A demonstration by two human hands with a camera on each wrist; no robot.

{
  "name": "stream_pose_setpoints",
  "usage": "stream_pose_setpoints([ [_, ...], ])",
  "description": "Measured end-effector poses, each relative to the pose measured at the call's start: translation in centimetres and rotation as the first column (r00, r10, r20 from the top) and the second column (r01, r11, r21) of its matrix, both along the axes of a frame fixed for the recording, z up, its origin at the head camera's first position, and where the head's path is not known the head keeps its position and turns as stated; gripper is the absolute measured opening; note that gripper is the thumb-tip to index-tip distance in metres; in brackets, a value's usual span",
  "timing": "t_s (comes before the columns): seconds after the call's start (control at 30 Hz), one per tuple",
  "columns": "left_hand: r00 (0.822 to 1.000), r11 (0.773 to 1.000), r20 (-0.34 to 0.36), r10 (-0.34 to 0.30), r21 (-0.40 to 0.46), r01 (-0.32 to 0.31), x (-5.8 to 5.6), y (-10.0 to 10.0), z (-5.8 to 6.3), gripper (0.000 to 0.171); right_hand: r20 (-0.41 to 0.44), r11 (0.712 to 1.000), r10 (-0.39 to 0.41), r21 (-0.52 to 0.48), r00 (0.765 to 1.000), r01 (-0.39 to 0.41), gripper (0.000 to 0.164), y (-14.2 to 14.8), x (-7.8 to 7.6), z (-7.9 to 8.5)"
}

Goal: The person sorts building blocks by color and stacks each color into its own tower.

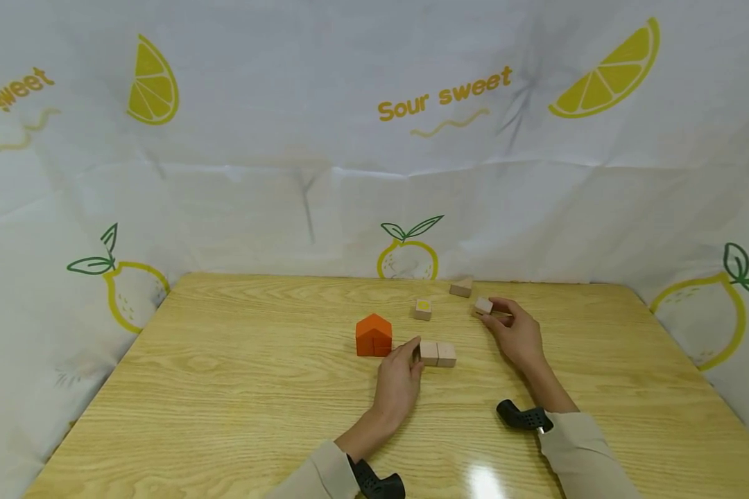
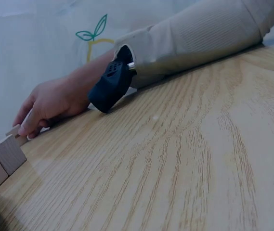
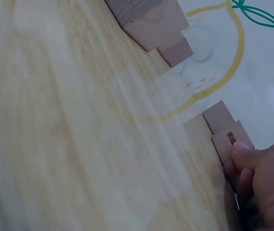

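In the head view my right hand pinches a small pale wooden block between thumb and fingers, at the back right of the table. The right wrist view shows this block with a dark notch in its face, low against the tabletop. My left hand rests on the table, its fingertips right at the left end of two pale wooden blocks set side by side. Just left of those fingers stands an orange house-shaped block stack with a peaked top.
Behind the pair sits a wooden block with a yellow mark. A wedge-shaped wooden block lies near the table's back edge. A white cloth with lemon prints hangs behind the wooden table.
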State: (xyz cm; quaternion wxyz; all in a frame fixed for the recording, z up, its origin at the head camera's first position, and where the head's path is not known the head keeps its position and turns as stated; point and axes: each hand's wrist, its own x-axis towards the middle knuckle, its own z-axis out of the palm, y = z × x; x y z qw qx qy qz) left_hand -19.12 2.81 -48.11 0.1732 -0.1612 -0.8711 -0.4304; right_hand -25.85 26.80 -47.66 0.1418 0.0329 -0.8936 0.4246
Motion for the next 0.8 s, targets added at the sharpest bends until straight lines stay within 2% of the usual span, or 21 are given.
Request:
stream_pose_setpoints([
  [0.37, 1.0, 1.0, -0.015, -0.002, -0.016, 0.002, 0.2, 0.1, -0.1, 0.041, -0.029, 1.0, 0.015, 0.003, 0.999, -0.015, 0.043, 0.0, 0.7, -0.2],
  [0.63, 0.999, 1.0, -0.037, 0.003, -0.012, -0.003, 0.1, 0.1, -0.2, 0.041, -0.122, 0.999, 0.048, 0.001, 0.991, -0.048, 0.041, -0.5, 1.1, -0.2],
  [0.8, 1.0, 1.0, -0.027, 0.001, -0.017, -0.002, 0.0, 0.0, -0.2, 0.041, -0.153, 0.997, 0.071, -0.026, 0.986, -0.076, 0.039, -1.1, 1.6, -0.1],
])
